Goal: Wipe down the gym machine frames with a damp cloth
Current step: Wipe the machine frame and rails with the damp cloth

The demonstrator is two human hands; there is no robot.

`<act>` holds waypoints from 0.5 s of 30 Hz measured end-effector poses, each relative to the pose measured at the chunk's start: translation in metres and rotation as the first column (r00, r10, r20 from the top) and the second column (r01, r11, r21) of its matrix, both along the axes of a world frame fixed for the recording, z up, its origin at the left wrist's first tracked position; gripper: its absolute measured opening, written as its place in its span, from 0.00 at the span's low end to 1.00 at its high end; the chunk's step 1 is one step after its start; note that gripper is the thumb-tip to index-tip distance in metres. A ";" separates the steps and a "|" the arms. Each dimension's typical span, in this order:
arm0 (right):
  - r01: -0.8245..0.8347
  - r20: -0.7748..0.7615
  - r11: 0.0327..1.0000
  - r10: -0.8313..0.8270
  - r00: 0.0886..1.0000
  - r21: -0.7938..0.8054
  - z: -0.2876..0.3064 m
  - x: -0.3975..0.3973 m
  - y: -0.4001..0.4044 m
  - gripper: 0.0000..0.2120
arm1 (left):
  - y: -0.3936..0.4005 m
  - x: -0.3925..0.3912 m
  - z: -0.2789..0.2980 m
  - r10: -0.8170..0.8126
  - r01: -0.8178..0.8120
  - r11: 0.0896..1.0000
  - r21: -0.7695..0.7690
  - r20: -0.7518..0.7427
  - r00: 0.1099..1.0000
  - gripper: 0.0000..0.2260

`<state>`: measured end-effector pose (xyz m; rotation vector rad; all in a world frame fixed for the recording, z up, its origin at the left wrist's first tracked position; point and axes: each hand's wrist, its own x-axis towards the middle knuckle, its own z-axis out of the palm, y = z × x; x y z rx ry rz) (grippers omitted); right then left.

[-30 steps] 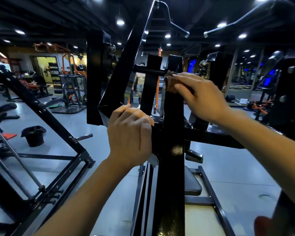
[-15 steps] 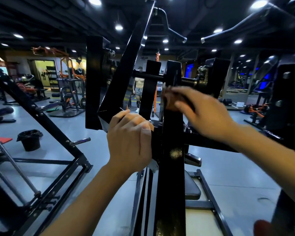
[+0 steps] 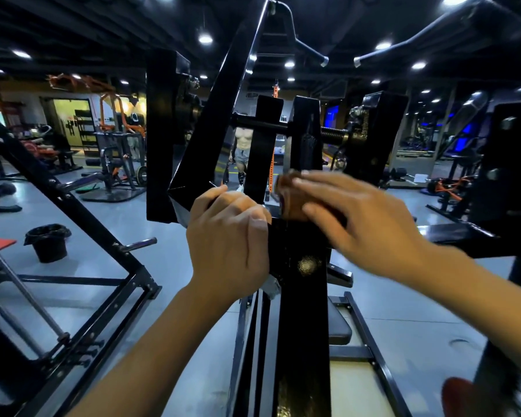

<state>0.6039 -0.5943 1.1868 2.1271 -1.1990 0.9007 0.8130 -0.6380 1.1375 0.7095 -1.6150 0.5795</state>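
Left hand [image 3: 227,236] clenched round black frame upright [image 3: 301,296]; right hand [image 3: 364,221] fingers flat, pressing brown cloth [image 3: 291,200] on it.

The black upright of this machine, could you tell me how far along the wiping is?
In hand: the right hand presses a brown cloth on the black upright; the left hand grips the frame beside it. Looks done: nothing clearly. Left: the lower upright and the neighbouring angled frame.

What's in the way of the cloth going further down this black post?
Nothing visible. The right hand presses the cloth on the post, whose face below is bare. The left hand grips the frame beside it, off that face.
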 end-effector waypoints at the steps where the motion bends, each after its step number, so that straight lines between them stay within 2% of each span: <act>1: 0.034 0.031 0.999 -0.034 0.999 -0.014 0.013 -0.001 -0.017 0.20 | 0.000 0.001 0.000 0.000 0.000 1.000 -0.002 -0.001 1.000 0.23; 4: 0.140 0.138 0.990 -0.140 0.980 0.011 0.045 -0.001 -0.065 0.21 | -0.001 0.002 0.000 -0.004 0.004 1.000 -0.016 0.002 1.000 0.23; 7: 0.227 0.161 0.974 -0.223 0.962 -0.009 0.047 0.008 -0.075 0.21 | 0.000 0.002 0.001 0.000 0.000 1.000 -0.010 0.009 1.000 0.23; 13: 0.073 0.095 0.996 -0.078 0.992 0.056 -0.009 0.013 0.002 0.24 | 0.000 0.001 0.000 0.003 -0.003 1.000 -0.005 0.006 1.000 0.24; 15: 0.036 0.056 0.999 -0.038 0.998 0.029 -0.022 0.014 0.023 0.23 | 0.000 0.001 0.000 0.013 -0.013 1.000 -0.003 0.015 1.000 0.24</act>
